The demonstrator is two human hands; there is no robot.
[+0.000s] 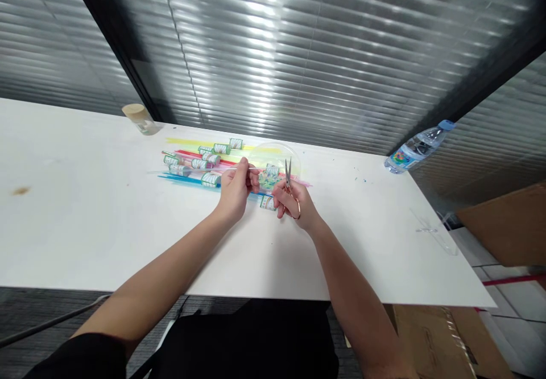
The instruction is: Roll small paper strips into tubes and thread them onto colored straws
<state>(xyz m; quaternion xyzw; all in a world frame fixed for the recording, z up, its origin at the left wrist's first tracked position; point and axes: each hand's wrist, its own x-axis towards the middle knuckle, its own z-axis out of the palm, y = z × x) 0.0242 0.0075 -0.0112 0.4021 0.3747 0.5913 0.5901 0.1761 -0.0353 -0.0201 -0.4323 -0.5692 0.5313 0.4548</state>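
Near edge: black clothing [251,339] at the table [128,225], a carton [426,339] low on the right. Both forearms reach in over the white top.

Right hand [294,200]: fingers closed round the scissors [288,177], a finger loop showing at the palm. Blades point away from the body, slightly parted.

Left hand [236,188]: thumb and fingers narrow, pinching a thin pale strip [213,169] that runs out to the left above the bundles. The hands are near each other, apart; scissors just right of the left fingers.

Right side of table: clear loop [435,231], near the edge.

Beyond and around the hands: bundles [187,180] in blue, red, pink and yellow, lying mostly crosswise, with patterned bands [210,180]. Clear dish [275,143] behind the hands, small green bits [268,181] in it.

Far side: jar [143,120] with tan lid, left; bottle [416,148] with blue cap, right. Blinds [256,37] behind
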